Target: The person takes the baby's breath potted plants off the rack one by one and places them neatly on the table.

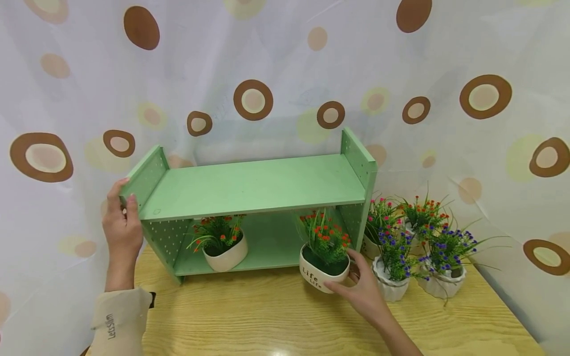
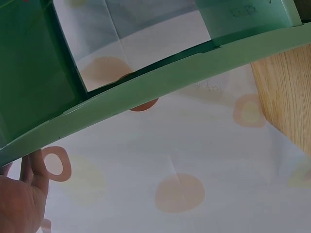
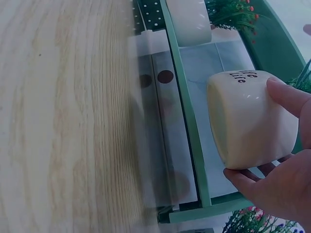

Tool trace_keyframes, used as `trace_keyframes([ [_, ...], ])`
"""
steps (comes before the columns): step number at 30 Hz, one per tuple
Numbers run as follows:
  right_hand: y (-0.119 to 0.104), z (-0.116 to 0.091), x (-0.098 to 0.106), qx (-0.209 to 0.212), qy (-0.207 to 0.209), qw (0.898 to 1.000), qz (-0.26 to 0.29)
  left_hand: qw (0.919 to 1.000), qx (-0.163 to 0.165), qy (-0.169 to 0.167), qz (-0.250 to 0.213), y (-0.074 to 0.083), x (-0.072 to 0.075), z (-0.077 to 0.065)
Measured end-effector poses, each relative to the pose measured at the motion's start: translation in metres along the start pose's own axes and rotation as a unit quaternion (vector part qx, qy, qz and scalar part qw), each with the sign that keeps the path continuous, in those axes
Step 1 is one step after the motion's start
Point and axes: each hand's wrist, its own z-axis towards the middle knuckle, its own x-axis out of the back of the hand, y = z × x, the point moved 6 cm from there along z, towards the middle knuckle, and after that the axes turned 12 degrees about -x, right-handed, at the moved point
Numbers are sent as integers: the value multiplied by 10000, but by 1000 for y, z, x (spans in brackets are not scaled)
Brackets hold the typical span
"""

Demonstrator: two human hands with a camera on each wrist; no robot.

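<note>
A green two-tier shelf (image 1: 258,185) stands on the wooden table. My left hand (image 1: 122,230) grips the front edge of its left side panel (image 1: 149,173), fingers outside and thumb inside. In the left wrist view, the fingers of that hand (image 2: 24,194) touch the green panel edge (image 2: 146,94). With my right hand (image 1: 367,291) I hold a white oval flowerpot (image 1: 322,272) lettered "Life", with orange-red artificial flowers, at the right front of the lower tier. The right wrist view has this flowerpot (image 3: 252,119) tilted between thumb and fingers. A similar potted plant (image 1: 227,249) sits at the lower tier's left.
Right of the shelf stand several more potted plants: blue flowers in white ruffled pots (image 1: 392,282), red flowers (image 1: 423,212) and pink flowers (image 1: 380,212) behind. The wooden table (image 1: 249,316) extends in front. A spotted curtain (image 1: 285,59) hangs behind the shelf.
</note>
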Motion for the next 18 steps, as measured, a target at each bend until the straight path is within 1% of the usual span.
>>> trace_keyframes([
  [5,5,-7,5,21,-15,10000,84,10000,2,5,14,-1,0,0],
  [13,13,-16,11,-141,-69,9998,151,10000,30,-5,27,-1,0,0],
  [18,18,-20,12,-192,-99,9996,156,10000,-25,-1,16,0,0,0],
])
